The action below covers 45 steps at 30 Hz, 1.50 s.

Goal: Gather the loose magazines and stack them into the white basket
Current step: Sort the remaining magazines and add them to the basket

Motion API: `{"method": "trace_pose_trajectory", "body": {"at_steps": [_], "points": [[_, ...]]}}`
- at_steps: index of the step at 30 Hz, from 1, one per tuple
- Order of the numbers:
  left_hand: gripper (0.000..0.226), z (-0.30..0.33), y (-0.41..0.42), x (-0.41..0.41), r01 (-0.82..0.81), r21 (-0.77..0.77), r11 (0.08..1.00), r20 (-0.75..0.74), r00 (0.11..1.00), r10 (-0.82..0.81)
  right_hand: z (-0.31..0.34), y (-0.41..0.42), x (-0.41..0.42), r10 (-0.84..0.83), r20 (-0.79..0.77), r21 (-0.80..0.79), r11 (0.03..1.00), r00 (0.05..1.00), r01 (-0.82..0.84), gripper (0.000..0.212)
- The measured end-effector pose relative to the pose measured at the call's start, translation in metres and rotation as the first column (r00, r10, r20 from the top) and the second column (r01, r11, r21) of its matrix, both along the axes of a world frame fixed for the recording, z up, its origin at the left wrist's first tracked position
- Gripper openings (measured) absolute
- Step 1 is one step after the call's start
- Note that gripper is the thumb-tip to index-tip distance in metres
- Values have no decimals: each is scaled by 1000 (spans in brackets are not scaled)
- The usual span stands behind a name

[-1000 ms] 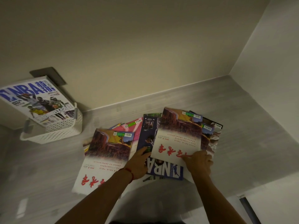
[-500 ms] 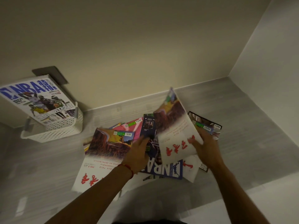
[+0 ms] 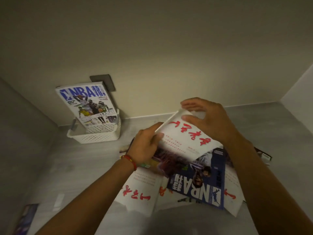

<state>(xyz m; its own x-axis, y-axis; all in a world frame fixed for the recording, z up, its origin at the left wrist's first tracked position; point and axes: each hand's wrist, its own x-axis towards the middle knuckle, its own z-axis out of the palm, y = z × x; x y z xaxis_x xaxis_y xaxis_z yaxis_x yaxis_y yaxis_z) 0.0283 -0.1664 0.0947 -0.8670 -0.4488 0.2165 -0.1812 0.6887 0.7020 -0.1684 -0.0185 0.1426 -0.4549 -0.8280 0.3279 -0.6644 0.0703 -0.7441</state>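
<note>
Grey floor (image 3: 84, 167), beige wall (image 3: 152, 48), both hands' fingers (image 3: 194, 118) clamped on white magazine (image 3: 186, 134)

bare room corner (grey floor (image 3: 254, 126))

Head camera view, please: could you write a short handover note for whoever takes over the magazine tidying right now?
Left hand and right hand both grip a white magazine with red script, lifted off the pile.
White basket sits by the wall to the left, with one NBA magazine standing in it.
Left: the held one, the blue NBA magazine, the other loose magazines on the floor.
</note>
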Motion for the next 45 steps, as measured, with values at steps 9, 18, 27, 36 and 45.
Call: {"method": "trace_pose_trajectory", "body": {"at_steps": [9, 18, 27, 36, 45], "points": [[27, 12, -127, 108, -247, 356, 901, -59, 956, 286, -82, -89, 113, 73, 844, -54, 997, 531, -51, 51], [36, 29, -272, 167, -401, 315, 860, -214, 853, 476, -10, -258, 148, -171, -80, 34, 984, 982, 174, 34], [29, -5, -363, 177, -644, 149, 750, -56, 752, 657, -29, -355, 150, -195, -46, 129, 971, 980, 199, 33], [33, -52, -374, 160, -690, 367, 624, 126, 702, 701, -83, -377, 150, -261, 166, 340, 921, 951, 193, 29], [31, -55, -374, 138, -620, 510, 597, 129, 741, 659, -93, -347, 159, -220, 476, 276, 957, 851, 93, 53]]}}
